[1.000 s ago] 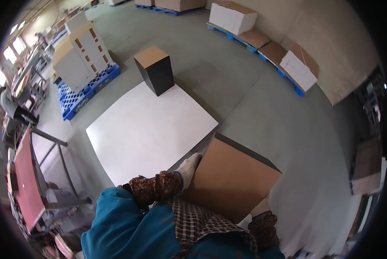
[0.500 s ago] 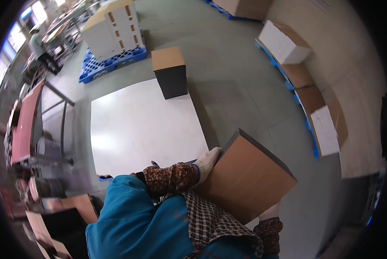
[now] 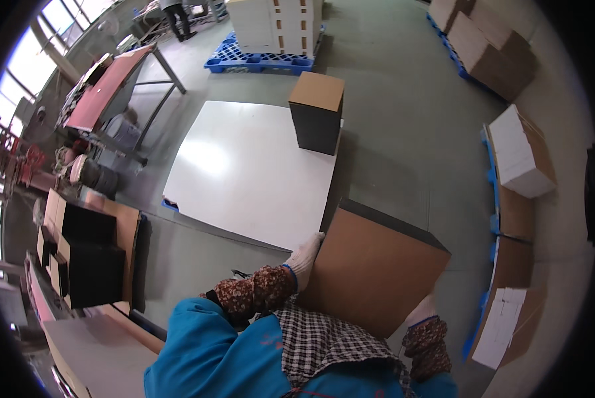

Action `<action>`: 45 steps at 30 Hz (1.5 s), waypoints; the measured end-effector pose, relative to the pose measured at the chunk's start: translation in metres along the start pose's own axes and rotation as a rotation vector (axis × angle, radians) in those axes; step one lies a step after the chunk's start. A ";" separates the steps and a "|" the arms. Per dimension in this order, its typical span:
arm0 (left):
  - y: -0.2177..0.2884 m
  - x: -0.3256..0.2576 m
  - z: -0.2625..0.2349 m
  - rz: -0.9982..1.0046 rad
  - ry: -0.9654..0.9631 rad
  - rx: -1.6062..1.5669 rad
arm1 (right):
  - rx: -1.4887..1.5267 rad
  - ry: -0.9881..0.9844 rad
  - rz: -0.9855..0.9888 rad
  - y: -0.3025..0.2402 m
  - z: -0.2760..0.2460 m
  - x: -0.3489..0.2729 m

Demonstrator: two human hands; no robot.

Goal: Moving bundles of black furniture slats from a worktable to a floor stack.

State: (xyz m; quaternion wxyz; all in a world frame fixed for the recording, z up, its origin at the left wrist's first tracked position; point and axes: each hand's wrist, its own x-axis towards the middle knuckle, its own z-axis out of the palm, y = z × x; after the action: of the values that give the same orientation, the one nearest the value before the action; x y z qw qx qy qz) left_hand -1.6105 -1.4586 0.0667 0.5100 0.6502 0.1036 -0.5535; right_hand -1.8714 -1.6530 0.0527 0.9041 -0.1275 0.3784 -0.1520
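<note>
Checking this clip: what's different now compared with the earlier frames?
The view has turned left: the blue pallet now sits farther right and higher in the picture, and black boxes have come into view at left. Nothing was newly grasped or released; the left hand and right hand still hold the brown-faced box. The standing box remains on the white board.

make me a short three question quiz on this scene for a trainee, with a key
1. True or false: the left gloved hand and right gloved hand both hold the brown-faced box.

2. Where does the brown-topped black box stand?
A) on the pink-topped table
B) near a corner of the white board
C) on a chair

3. Fill in: the plastic pallet under the white stack is ____.

Key: 1 true; 2 B; 3 blue.
</note>
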 end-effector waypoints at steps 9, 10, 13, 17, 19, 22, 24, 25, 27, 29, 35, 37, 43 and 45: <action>0.058 0.069 0.014 0.065 0.229 -0.435 | -0.599 -0.271 0.051 -0.104 0.075 0.175; 0.066 0.073 0.012 0.163 0.202 -0.333 | -0.203 0.003 0.292 -0.112 0.104 0.180; 0.067 0.121 -0.021 0.637 0.349 0.263 | -0.173 0.099 0.275 -0.125 0.154 0.222; 0.127 0.133 -0.029 0.285 0.239 -0.157 | -0.340 0.185 0.372 -0.136 0.215 0.275; 0.182 0.106 -0.015 0.344 0.273 0.319 | -0.437 0.204 0.331 -0.140 0.223 0.315; 0.224 0.115 -0.012 0.458 0.330 0.798 | 0.466 -0.205 0.859 -0.165 0.104 0.451; 0.221 0.139 -0.027 0.484 0.404 0.798 | 0.094 0.013 0.708 -0.181 0.187 0.413; 0.211 0.166 -0.038 0.515 0.412 0.769 | -0.267 0.210 0.499 -0.155 0.292 0.399; 0.234 0.198 -0.051 0.550 0.395 0.753 | -0.448 0.108 0.460 -0.157 0.272 0.451; 0.268 0.219 -0.061 0.333 0.311 0.259 | -0.624 0.001 0.435 -0.163 0.284 0.486; 0.388 0.267 -0.075 0.013 0.383 -0.239 | -0.293 0.381 0.584 -0.177 0.351 0.550; 0.415 0.289 -0.082 -0.079 0.440 -0.387 | -0.235 0.400 0.593 -0.170 0.352 0.571; 0.448 0.358 -0.111 -0.262 0.485 -0.292 | -0.940 0.043 0.520 -0.097 0.222 0.633; 0.450 0.382 -0.128 -0.367 0.488 -0.290 | -0.914 -0.142 0.291 -0.060 0.154 0.641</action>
State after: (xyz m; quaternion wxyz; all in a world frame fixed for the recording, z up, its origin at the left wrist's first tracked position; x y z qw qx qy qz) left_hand -1.0773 -1.7297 -0.0190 0.4491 0.6549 0.4155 -0.4436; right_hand -1.3432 -1.9284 -0.2351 0.7911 -0.4674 0.3576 0.1667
